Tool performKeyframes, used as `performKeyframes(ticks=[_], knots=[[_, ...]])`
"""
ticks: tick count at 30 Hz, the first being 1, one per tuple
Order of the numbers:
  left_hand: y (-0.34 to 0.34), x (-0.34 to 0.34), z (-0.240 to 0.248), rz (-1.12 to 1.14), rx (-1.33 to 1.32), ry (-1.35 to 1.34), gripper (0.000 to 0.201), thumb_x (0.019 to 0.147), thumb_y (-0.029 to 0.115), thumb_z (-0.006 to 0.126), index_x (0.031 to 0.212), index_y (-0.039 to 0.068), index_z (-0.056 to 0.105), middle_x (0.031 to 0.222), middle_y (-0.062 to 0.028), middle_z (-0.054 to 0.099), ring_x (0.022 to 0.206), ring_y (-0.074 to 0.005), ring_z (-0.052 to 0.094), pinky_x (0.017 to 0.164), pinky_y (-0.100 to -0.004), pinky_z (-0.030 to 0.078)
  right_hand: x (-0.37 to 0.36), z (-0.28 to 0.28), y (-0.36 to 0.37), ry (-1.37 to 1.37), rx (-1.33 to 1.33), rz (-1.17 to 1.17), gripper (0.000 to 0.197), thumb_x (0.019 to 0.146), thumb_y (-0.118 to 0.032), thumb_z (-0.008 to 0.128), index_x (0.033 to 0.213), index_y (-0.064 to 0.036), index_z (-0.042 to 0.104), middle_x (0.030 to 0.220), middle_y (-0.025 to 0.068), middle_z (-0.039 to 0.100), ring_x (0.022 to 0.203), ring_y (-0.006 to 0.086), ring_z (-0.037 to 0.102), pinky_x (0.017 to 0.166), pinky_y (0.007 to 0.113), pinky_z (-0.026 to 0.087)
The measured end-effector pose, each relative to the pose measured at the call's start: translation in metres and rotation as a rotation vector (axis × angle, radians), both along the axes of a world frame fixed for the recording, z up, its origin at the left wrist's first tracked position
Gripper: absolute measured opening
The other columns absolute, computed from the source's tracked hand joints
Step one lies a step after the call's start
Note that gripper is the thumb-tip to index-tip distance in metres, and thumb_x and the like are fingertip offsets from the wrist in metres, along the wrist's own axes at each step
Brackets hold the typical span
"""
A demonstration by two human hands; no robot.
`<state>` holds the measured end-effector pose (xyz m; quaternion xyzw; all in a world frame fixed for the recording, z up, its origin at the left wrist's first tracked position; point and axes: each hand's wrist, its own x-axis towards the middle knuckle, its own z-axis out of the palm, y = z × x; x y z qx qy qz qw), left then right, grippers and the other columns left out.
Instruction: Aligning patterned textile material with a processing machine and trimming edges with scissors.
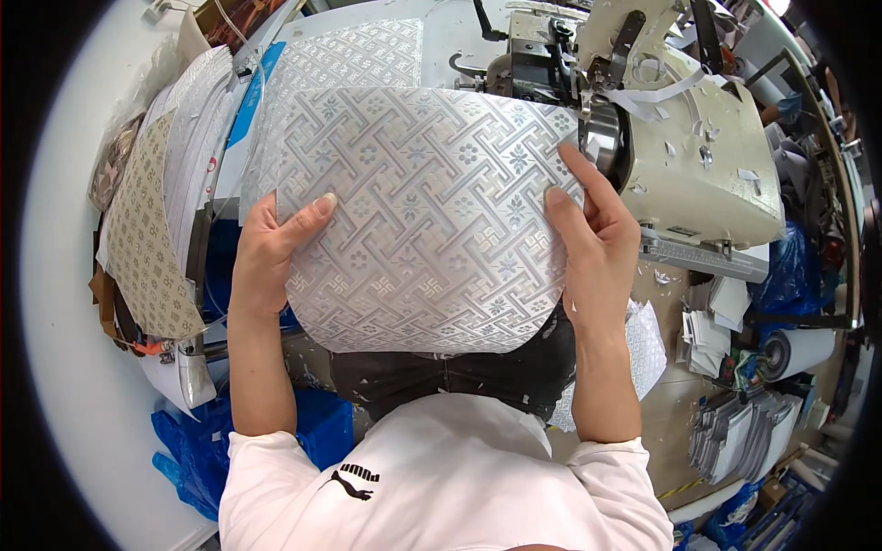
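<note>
Between my two hands is a silvery-white sheet (413, 230) with an embossed lattice and small flower pattern. Its lower corners are rounded, and it reaches over my lap. My left hand (266, 248) grips the left edge, thumb on top and the other fingers hidden beneath. On the right edge, my right hand (602, 230) pinches the sheet, with the thumb on its face and the index finger stretched along it toward the machine. The sheet's upper right corner lies right beside a shiny steel cylinder (602, 133) on a beige machine (707, 184).
Another patterned sheet (358, 55) lies on the white table behind. At left stands a stack of sheets (142, 230), with blue plastic bags (197, 450) below. Paper scraps (680, 92) litter the machine. Bundled pieces (744, 432) and a grey roll (799, 354) sit at lower right.
</note>
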<state>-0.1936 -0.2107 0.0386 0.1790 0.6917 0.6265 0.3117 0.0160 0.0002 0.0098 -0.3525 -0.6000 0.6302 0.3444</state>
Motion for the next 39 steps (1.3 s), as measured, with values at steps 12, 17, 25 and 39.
performKeyframes(ticks=[12,17,25,39], knots=[[0.009,0.001,-0.007,-0.070,0.033,-0.016,0.038,0.088,0.018,0.076,0.115,-0.007,0.067,0.104,-0.0118,0.073,0.087,-0.0147,0.070,0.081,-0.0273,0.057,0.009,-0.002,0.010,0.053,-0.021,-0.019,0.043,0.092,0.002,0.066,0.135,0.0050,0.062,0.080,-0.0081,0.054,0.067,-0.0010,0.045,0.060,0.015,0.034],[0.028,0.026,-0.013,-0.097,0.034,-0.085,0.037,0.091,0.018,0.075,0.117,-0.007,0.067,0.105,-0.0120,0.074,0.088,-0.0146,0.071,0.081,-0.0271,0.057,0.035,0.001,0.034,-0.081,0.119,-0.006,0.043,0.093,0.002,0.066,0.136,0.0048,0.061,0.089,-0.0024,0.065,0.074,0.0009,0.055,0.067,0.014,0.042],[0.099,0.076,-0.037,-0.413,0.152,-0.280,0.033,0.097,0.016,0.068,0.122,-0.005,0.066,0.110,-0.0099,0.073,0.094,-0.0135,0.069,0.084,-0.0275,0.055,0.113,0.017,0.103,-0.055,0.099,-0.038,0.043,0.095,-0.002,0.067,0.137,0.0019,0.060,0.104,0.0089,0.074,0.086,0.0063,0.066,0.078,0.020,0.051],[0.175,0.180,-0.032,-0.842,0.223,0.431,0.032,0.098,0.024,0.067,0.120,0.000,0.066,0.108,-0.0188,0.072,0.085,-0.0292,0.070,0.072,-0.0378,0.054,0.171,0.113,0.097,-0.648,1.413,-0.272,0.049,0.089,-0.023,0.077,0.133,-0.0046,0.065,0.113,0.0117,0.073,0.103,0.0281,0.069,0.089,0.032,0.051]])
